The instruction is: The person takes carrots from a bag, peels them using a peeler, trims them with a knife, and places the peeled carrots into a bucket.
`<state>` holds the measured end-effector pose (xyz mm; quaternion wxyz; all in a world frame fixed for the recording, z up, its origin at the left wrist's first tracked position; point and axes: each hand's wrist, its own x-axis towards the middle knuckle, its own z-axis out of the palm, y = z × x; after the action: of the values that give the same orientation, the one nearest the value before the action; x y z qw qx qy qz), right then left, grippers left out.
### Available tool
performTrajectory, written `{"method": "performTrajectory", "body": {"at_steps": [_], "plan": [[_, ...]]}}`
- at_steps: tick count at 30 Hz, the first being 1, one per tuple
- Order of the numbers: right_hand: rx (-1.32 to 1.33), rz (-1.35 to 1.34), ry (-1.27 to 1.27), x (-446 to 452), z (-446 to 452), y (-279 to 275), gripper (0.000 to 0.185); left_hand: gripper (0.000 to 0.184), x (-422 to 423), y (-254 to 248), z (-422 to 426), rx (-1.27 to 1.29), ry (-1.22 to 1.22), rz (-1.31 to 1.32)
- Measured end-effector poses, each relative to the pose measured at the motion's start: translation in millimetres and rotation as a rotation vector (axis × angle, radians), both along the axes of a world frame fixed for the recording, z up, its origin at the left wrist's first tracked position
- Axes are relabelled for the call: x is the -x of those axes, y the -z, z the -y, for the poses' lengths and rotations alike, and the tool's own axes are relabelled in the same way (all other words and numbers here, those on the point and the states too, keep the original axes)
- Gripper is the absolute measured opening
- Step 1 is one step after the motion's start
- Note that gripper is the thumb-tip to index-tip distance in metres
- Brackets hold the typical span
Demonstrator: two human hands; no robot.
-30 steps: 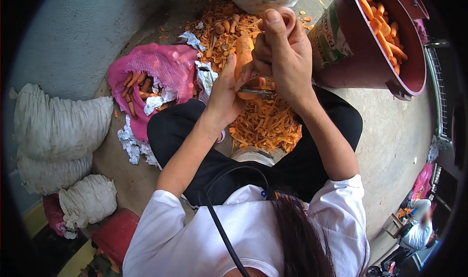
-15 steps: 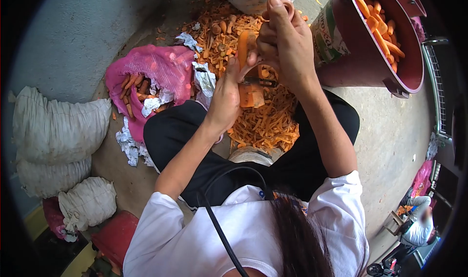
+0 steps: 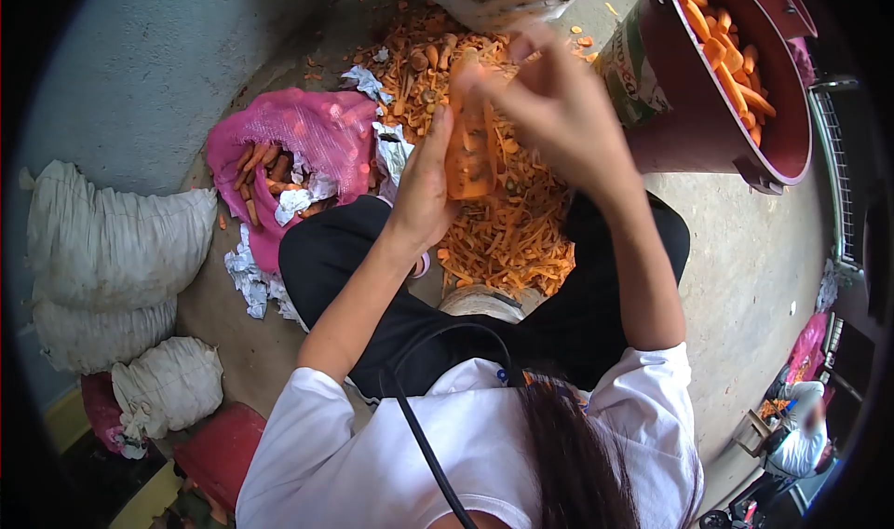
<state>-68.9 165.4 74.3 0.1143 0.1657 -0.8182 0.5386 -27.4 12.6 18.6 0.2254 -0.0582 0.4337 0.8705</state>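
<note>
My left hand (image 3: 426, 189) is wrapped around a large peeled carrot (image 3: 472, 161), held upright above a heap of orange peelings. Motion blur smears my right hand (image 3: 563, 110), which is raised just right of the carrot's upper end. Its fingers are bent, but I cannot make out what is in them. The carrot peelings (image 3: 507, 240) are spread over the floor between my legs and beyond, with several carrot ends among them at the far side.
Left of the peelings lies a pink mesh sack (image 3: 326, 124) of unpeeled carrots with crumpled paper. A maroon bucket (image 3: 643, 82) of peeled carrots stands at the right. White sacks (image 3: 121, 236) lie by the wall. Another person (image 3: 801, 436) sits at the far right.
My right hand has moved down and turned toward the carrot's top. The metal peeler blade seen across the carrot earlier no longer shows clearly. My left hand has kept its hold.
</note>
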Motion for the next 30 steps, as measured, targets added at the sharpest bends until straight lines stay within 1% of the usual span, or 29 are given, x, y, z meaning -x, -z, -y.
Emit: {"method": "performTrajectory", "body": {"at_steps": [1, 2, 3, 5, 6, 7, 9, 11, 12, 13, 15, 18, 21, 24, 27, 30], "plan": [[-0.227, 0.075, -0.046, -8, 3, 7, 0.036, 0.047, 1, -5, -3, -0.010, -0.042, 0.025], [-0.142, 0.222, -0.065, -7, 5, 15, 0.057, 0.047, 2, -12, -6, -0.017, -0.085, 0.049], [-0.074, 0.338, -0.032, 1, 2, 25, 0.050, 0.048, 3, -15, -7, -0.023, -0.128, 0.076], [-0.121, 0.258, 0.075, 12, -16, 28, 0.043, 0.049, 7, 10, 6, -0.086, -0.087, 0.035], [-0.245, 0.049, 0.249, 20, -16, 26, 0.034, 0.049, 9, 12, 8, -0.124, -0.053, 0.026], [-0.382, -0.042, 0.333, 23, -21, 20, 0.034, 0.049, 9, 12, 10, -0.161, -0.016, 0.018], [0.052, 0.166, 0.288, 13, -17, 1, 0.042, 0.046, 10, 12, 10, -0.156, -0.003, 0.055], [0.679, 0.282, -0.026, 8, -11, -1, 0.040, 0.044, 9, 9, 6, -0.125, -0.020, 0.111], [0.788, 0.297, 0.002, 1, 2, -6, 0.037, 0.043, 7, -1, -2, -0.034, -0.129, 0.156], [0.863, 0.301, -0.055, -5, 9, -8, 0.035, 0.042, 7, -1, -2, -0.042, -0.104, 0.147], [0.927, 0.353, -0.040, -13, 18, -7, 0.034, 0.041, 7, -1, -1, -0.061, -0.057, 0.132], [0.953, 0.385, -0.089, -15, 23, -2, 0.033, 0.039, 7, 1, -1, -0.097, -0.032, 0.085], [0.918, 0.391, -0.070, -13, 26, 3, 0.032, 0.040, 7, 8, 6, -0.214, 0.023, 0.049], [0.940, 0.397, 0.011, -12, 29, -3, 0.032, 0.042, 2, -2, -4, -0.048, -0.080, 0.124], [1.039, 0.419, 0.012, -4, 27, 10, 0.031, 0.046, 1, -3, -6, -0.051, -0.145, 0.052], [0.949, 0.294, 0.088, 11, 20, 11, 0.030, 0.042, -8, -8, -24, 0.051, -0.217, -0.065]]}}
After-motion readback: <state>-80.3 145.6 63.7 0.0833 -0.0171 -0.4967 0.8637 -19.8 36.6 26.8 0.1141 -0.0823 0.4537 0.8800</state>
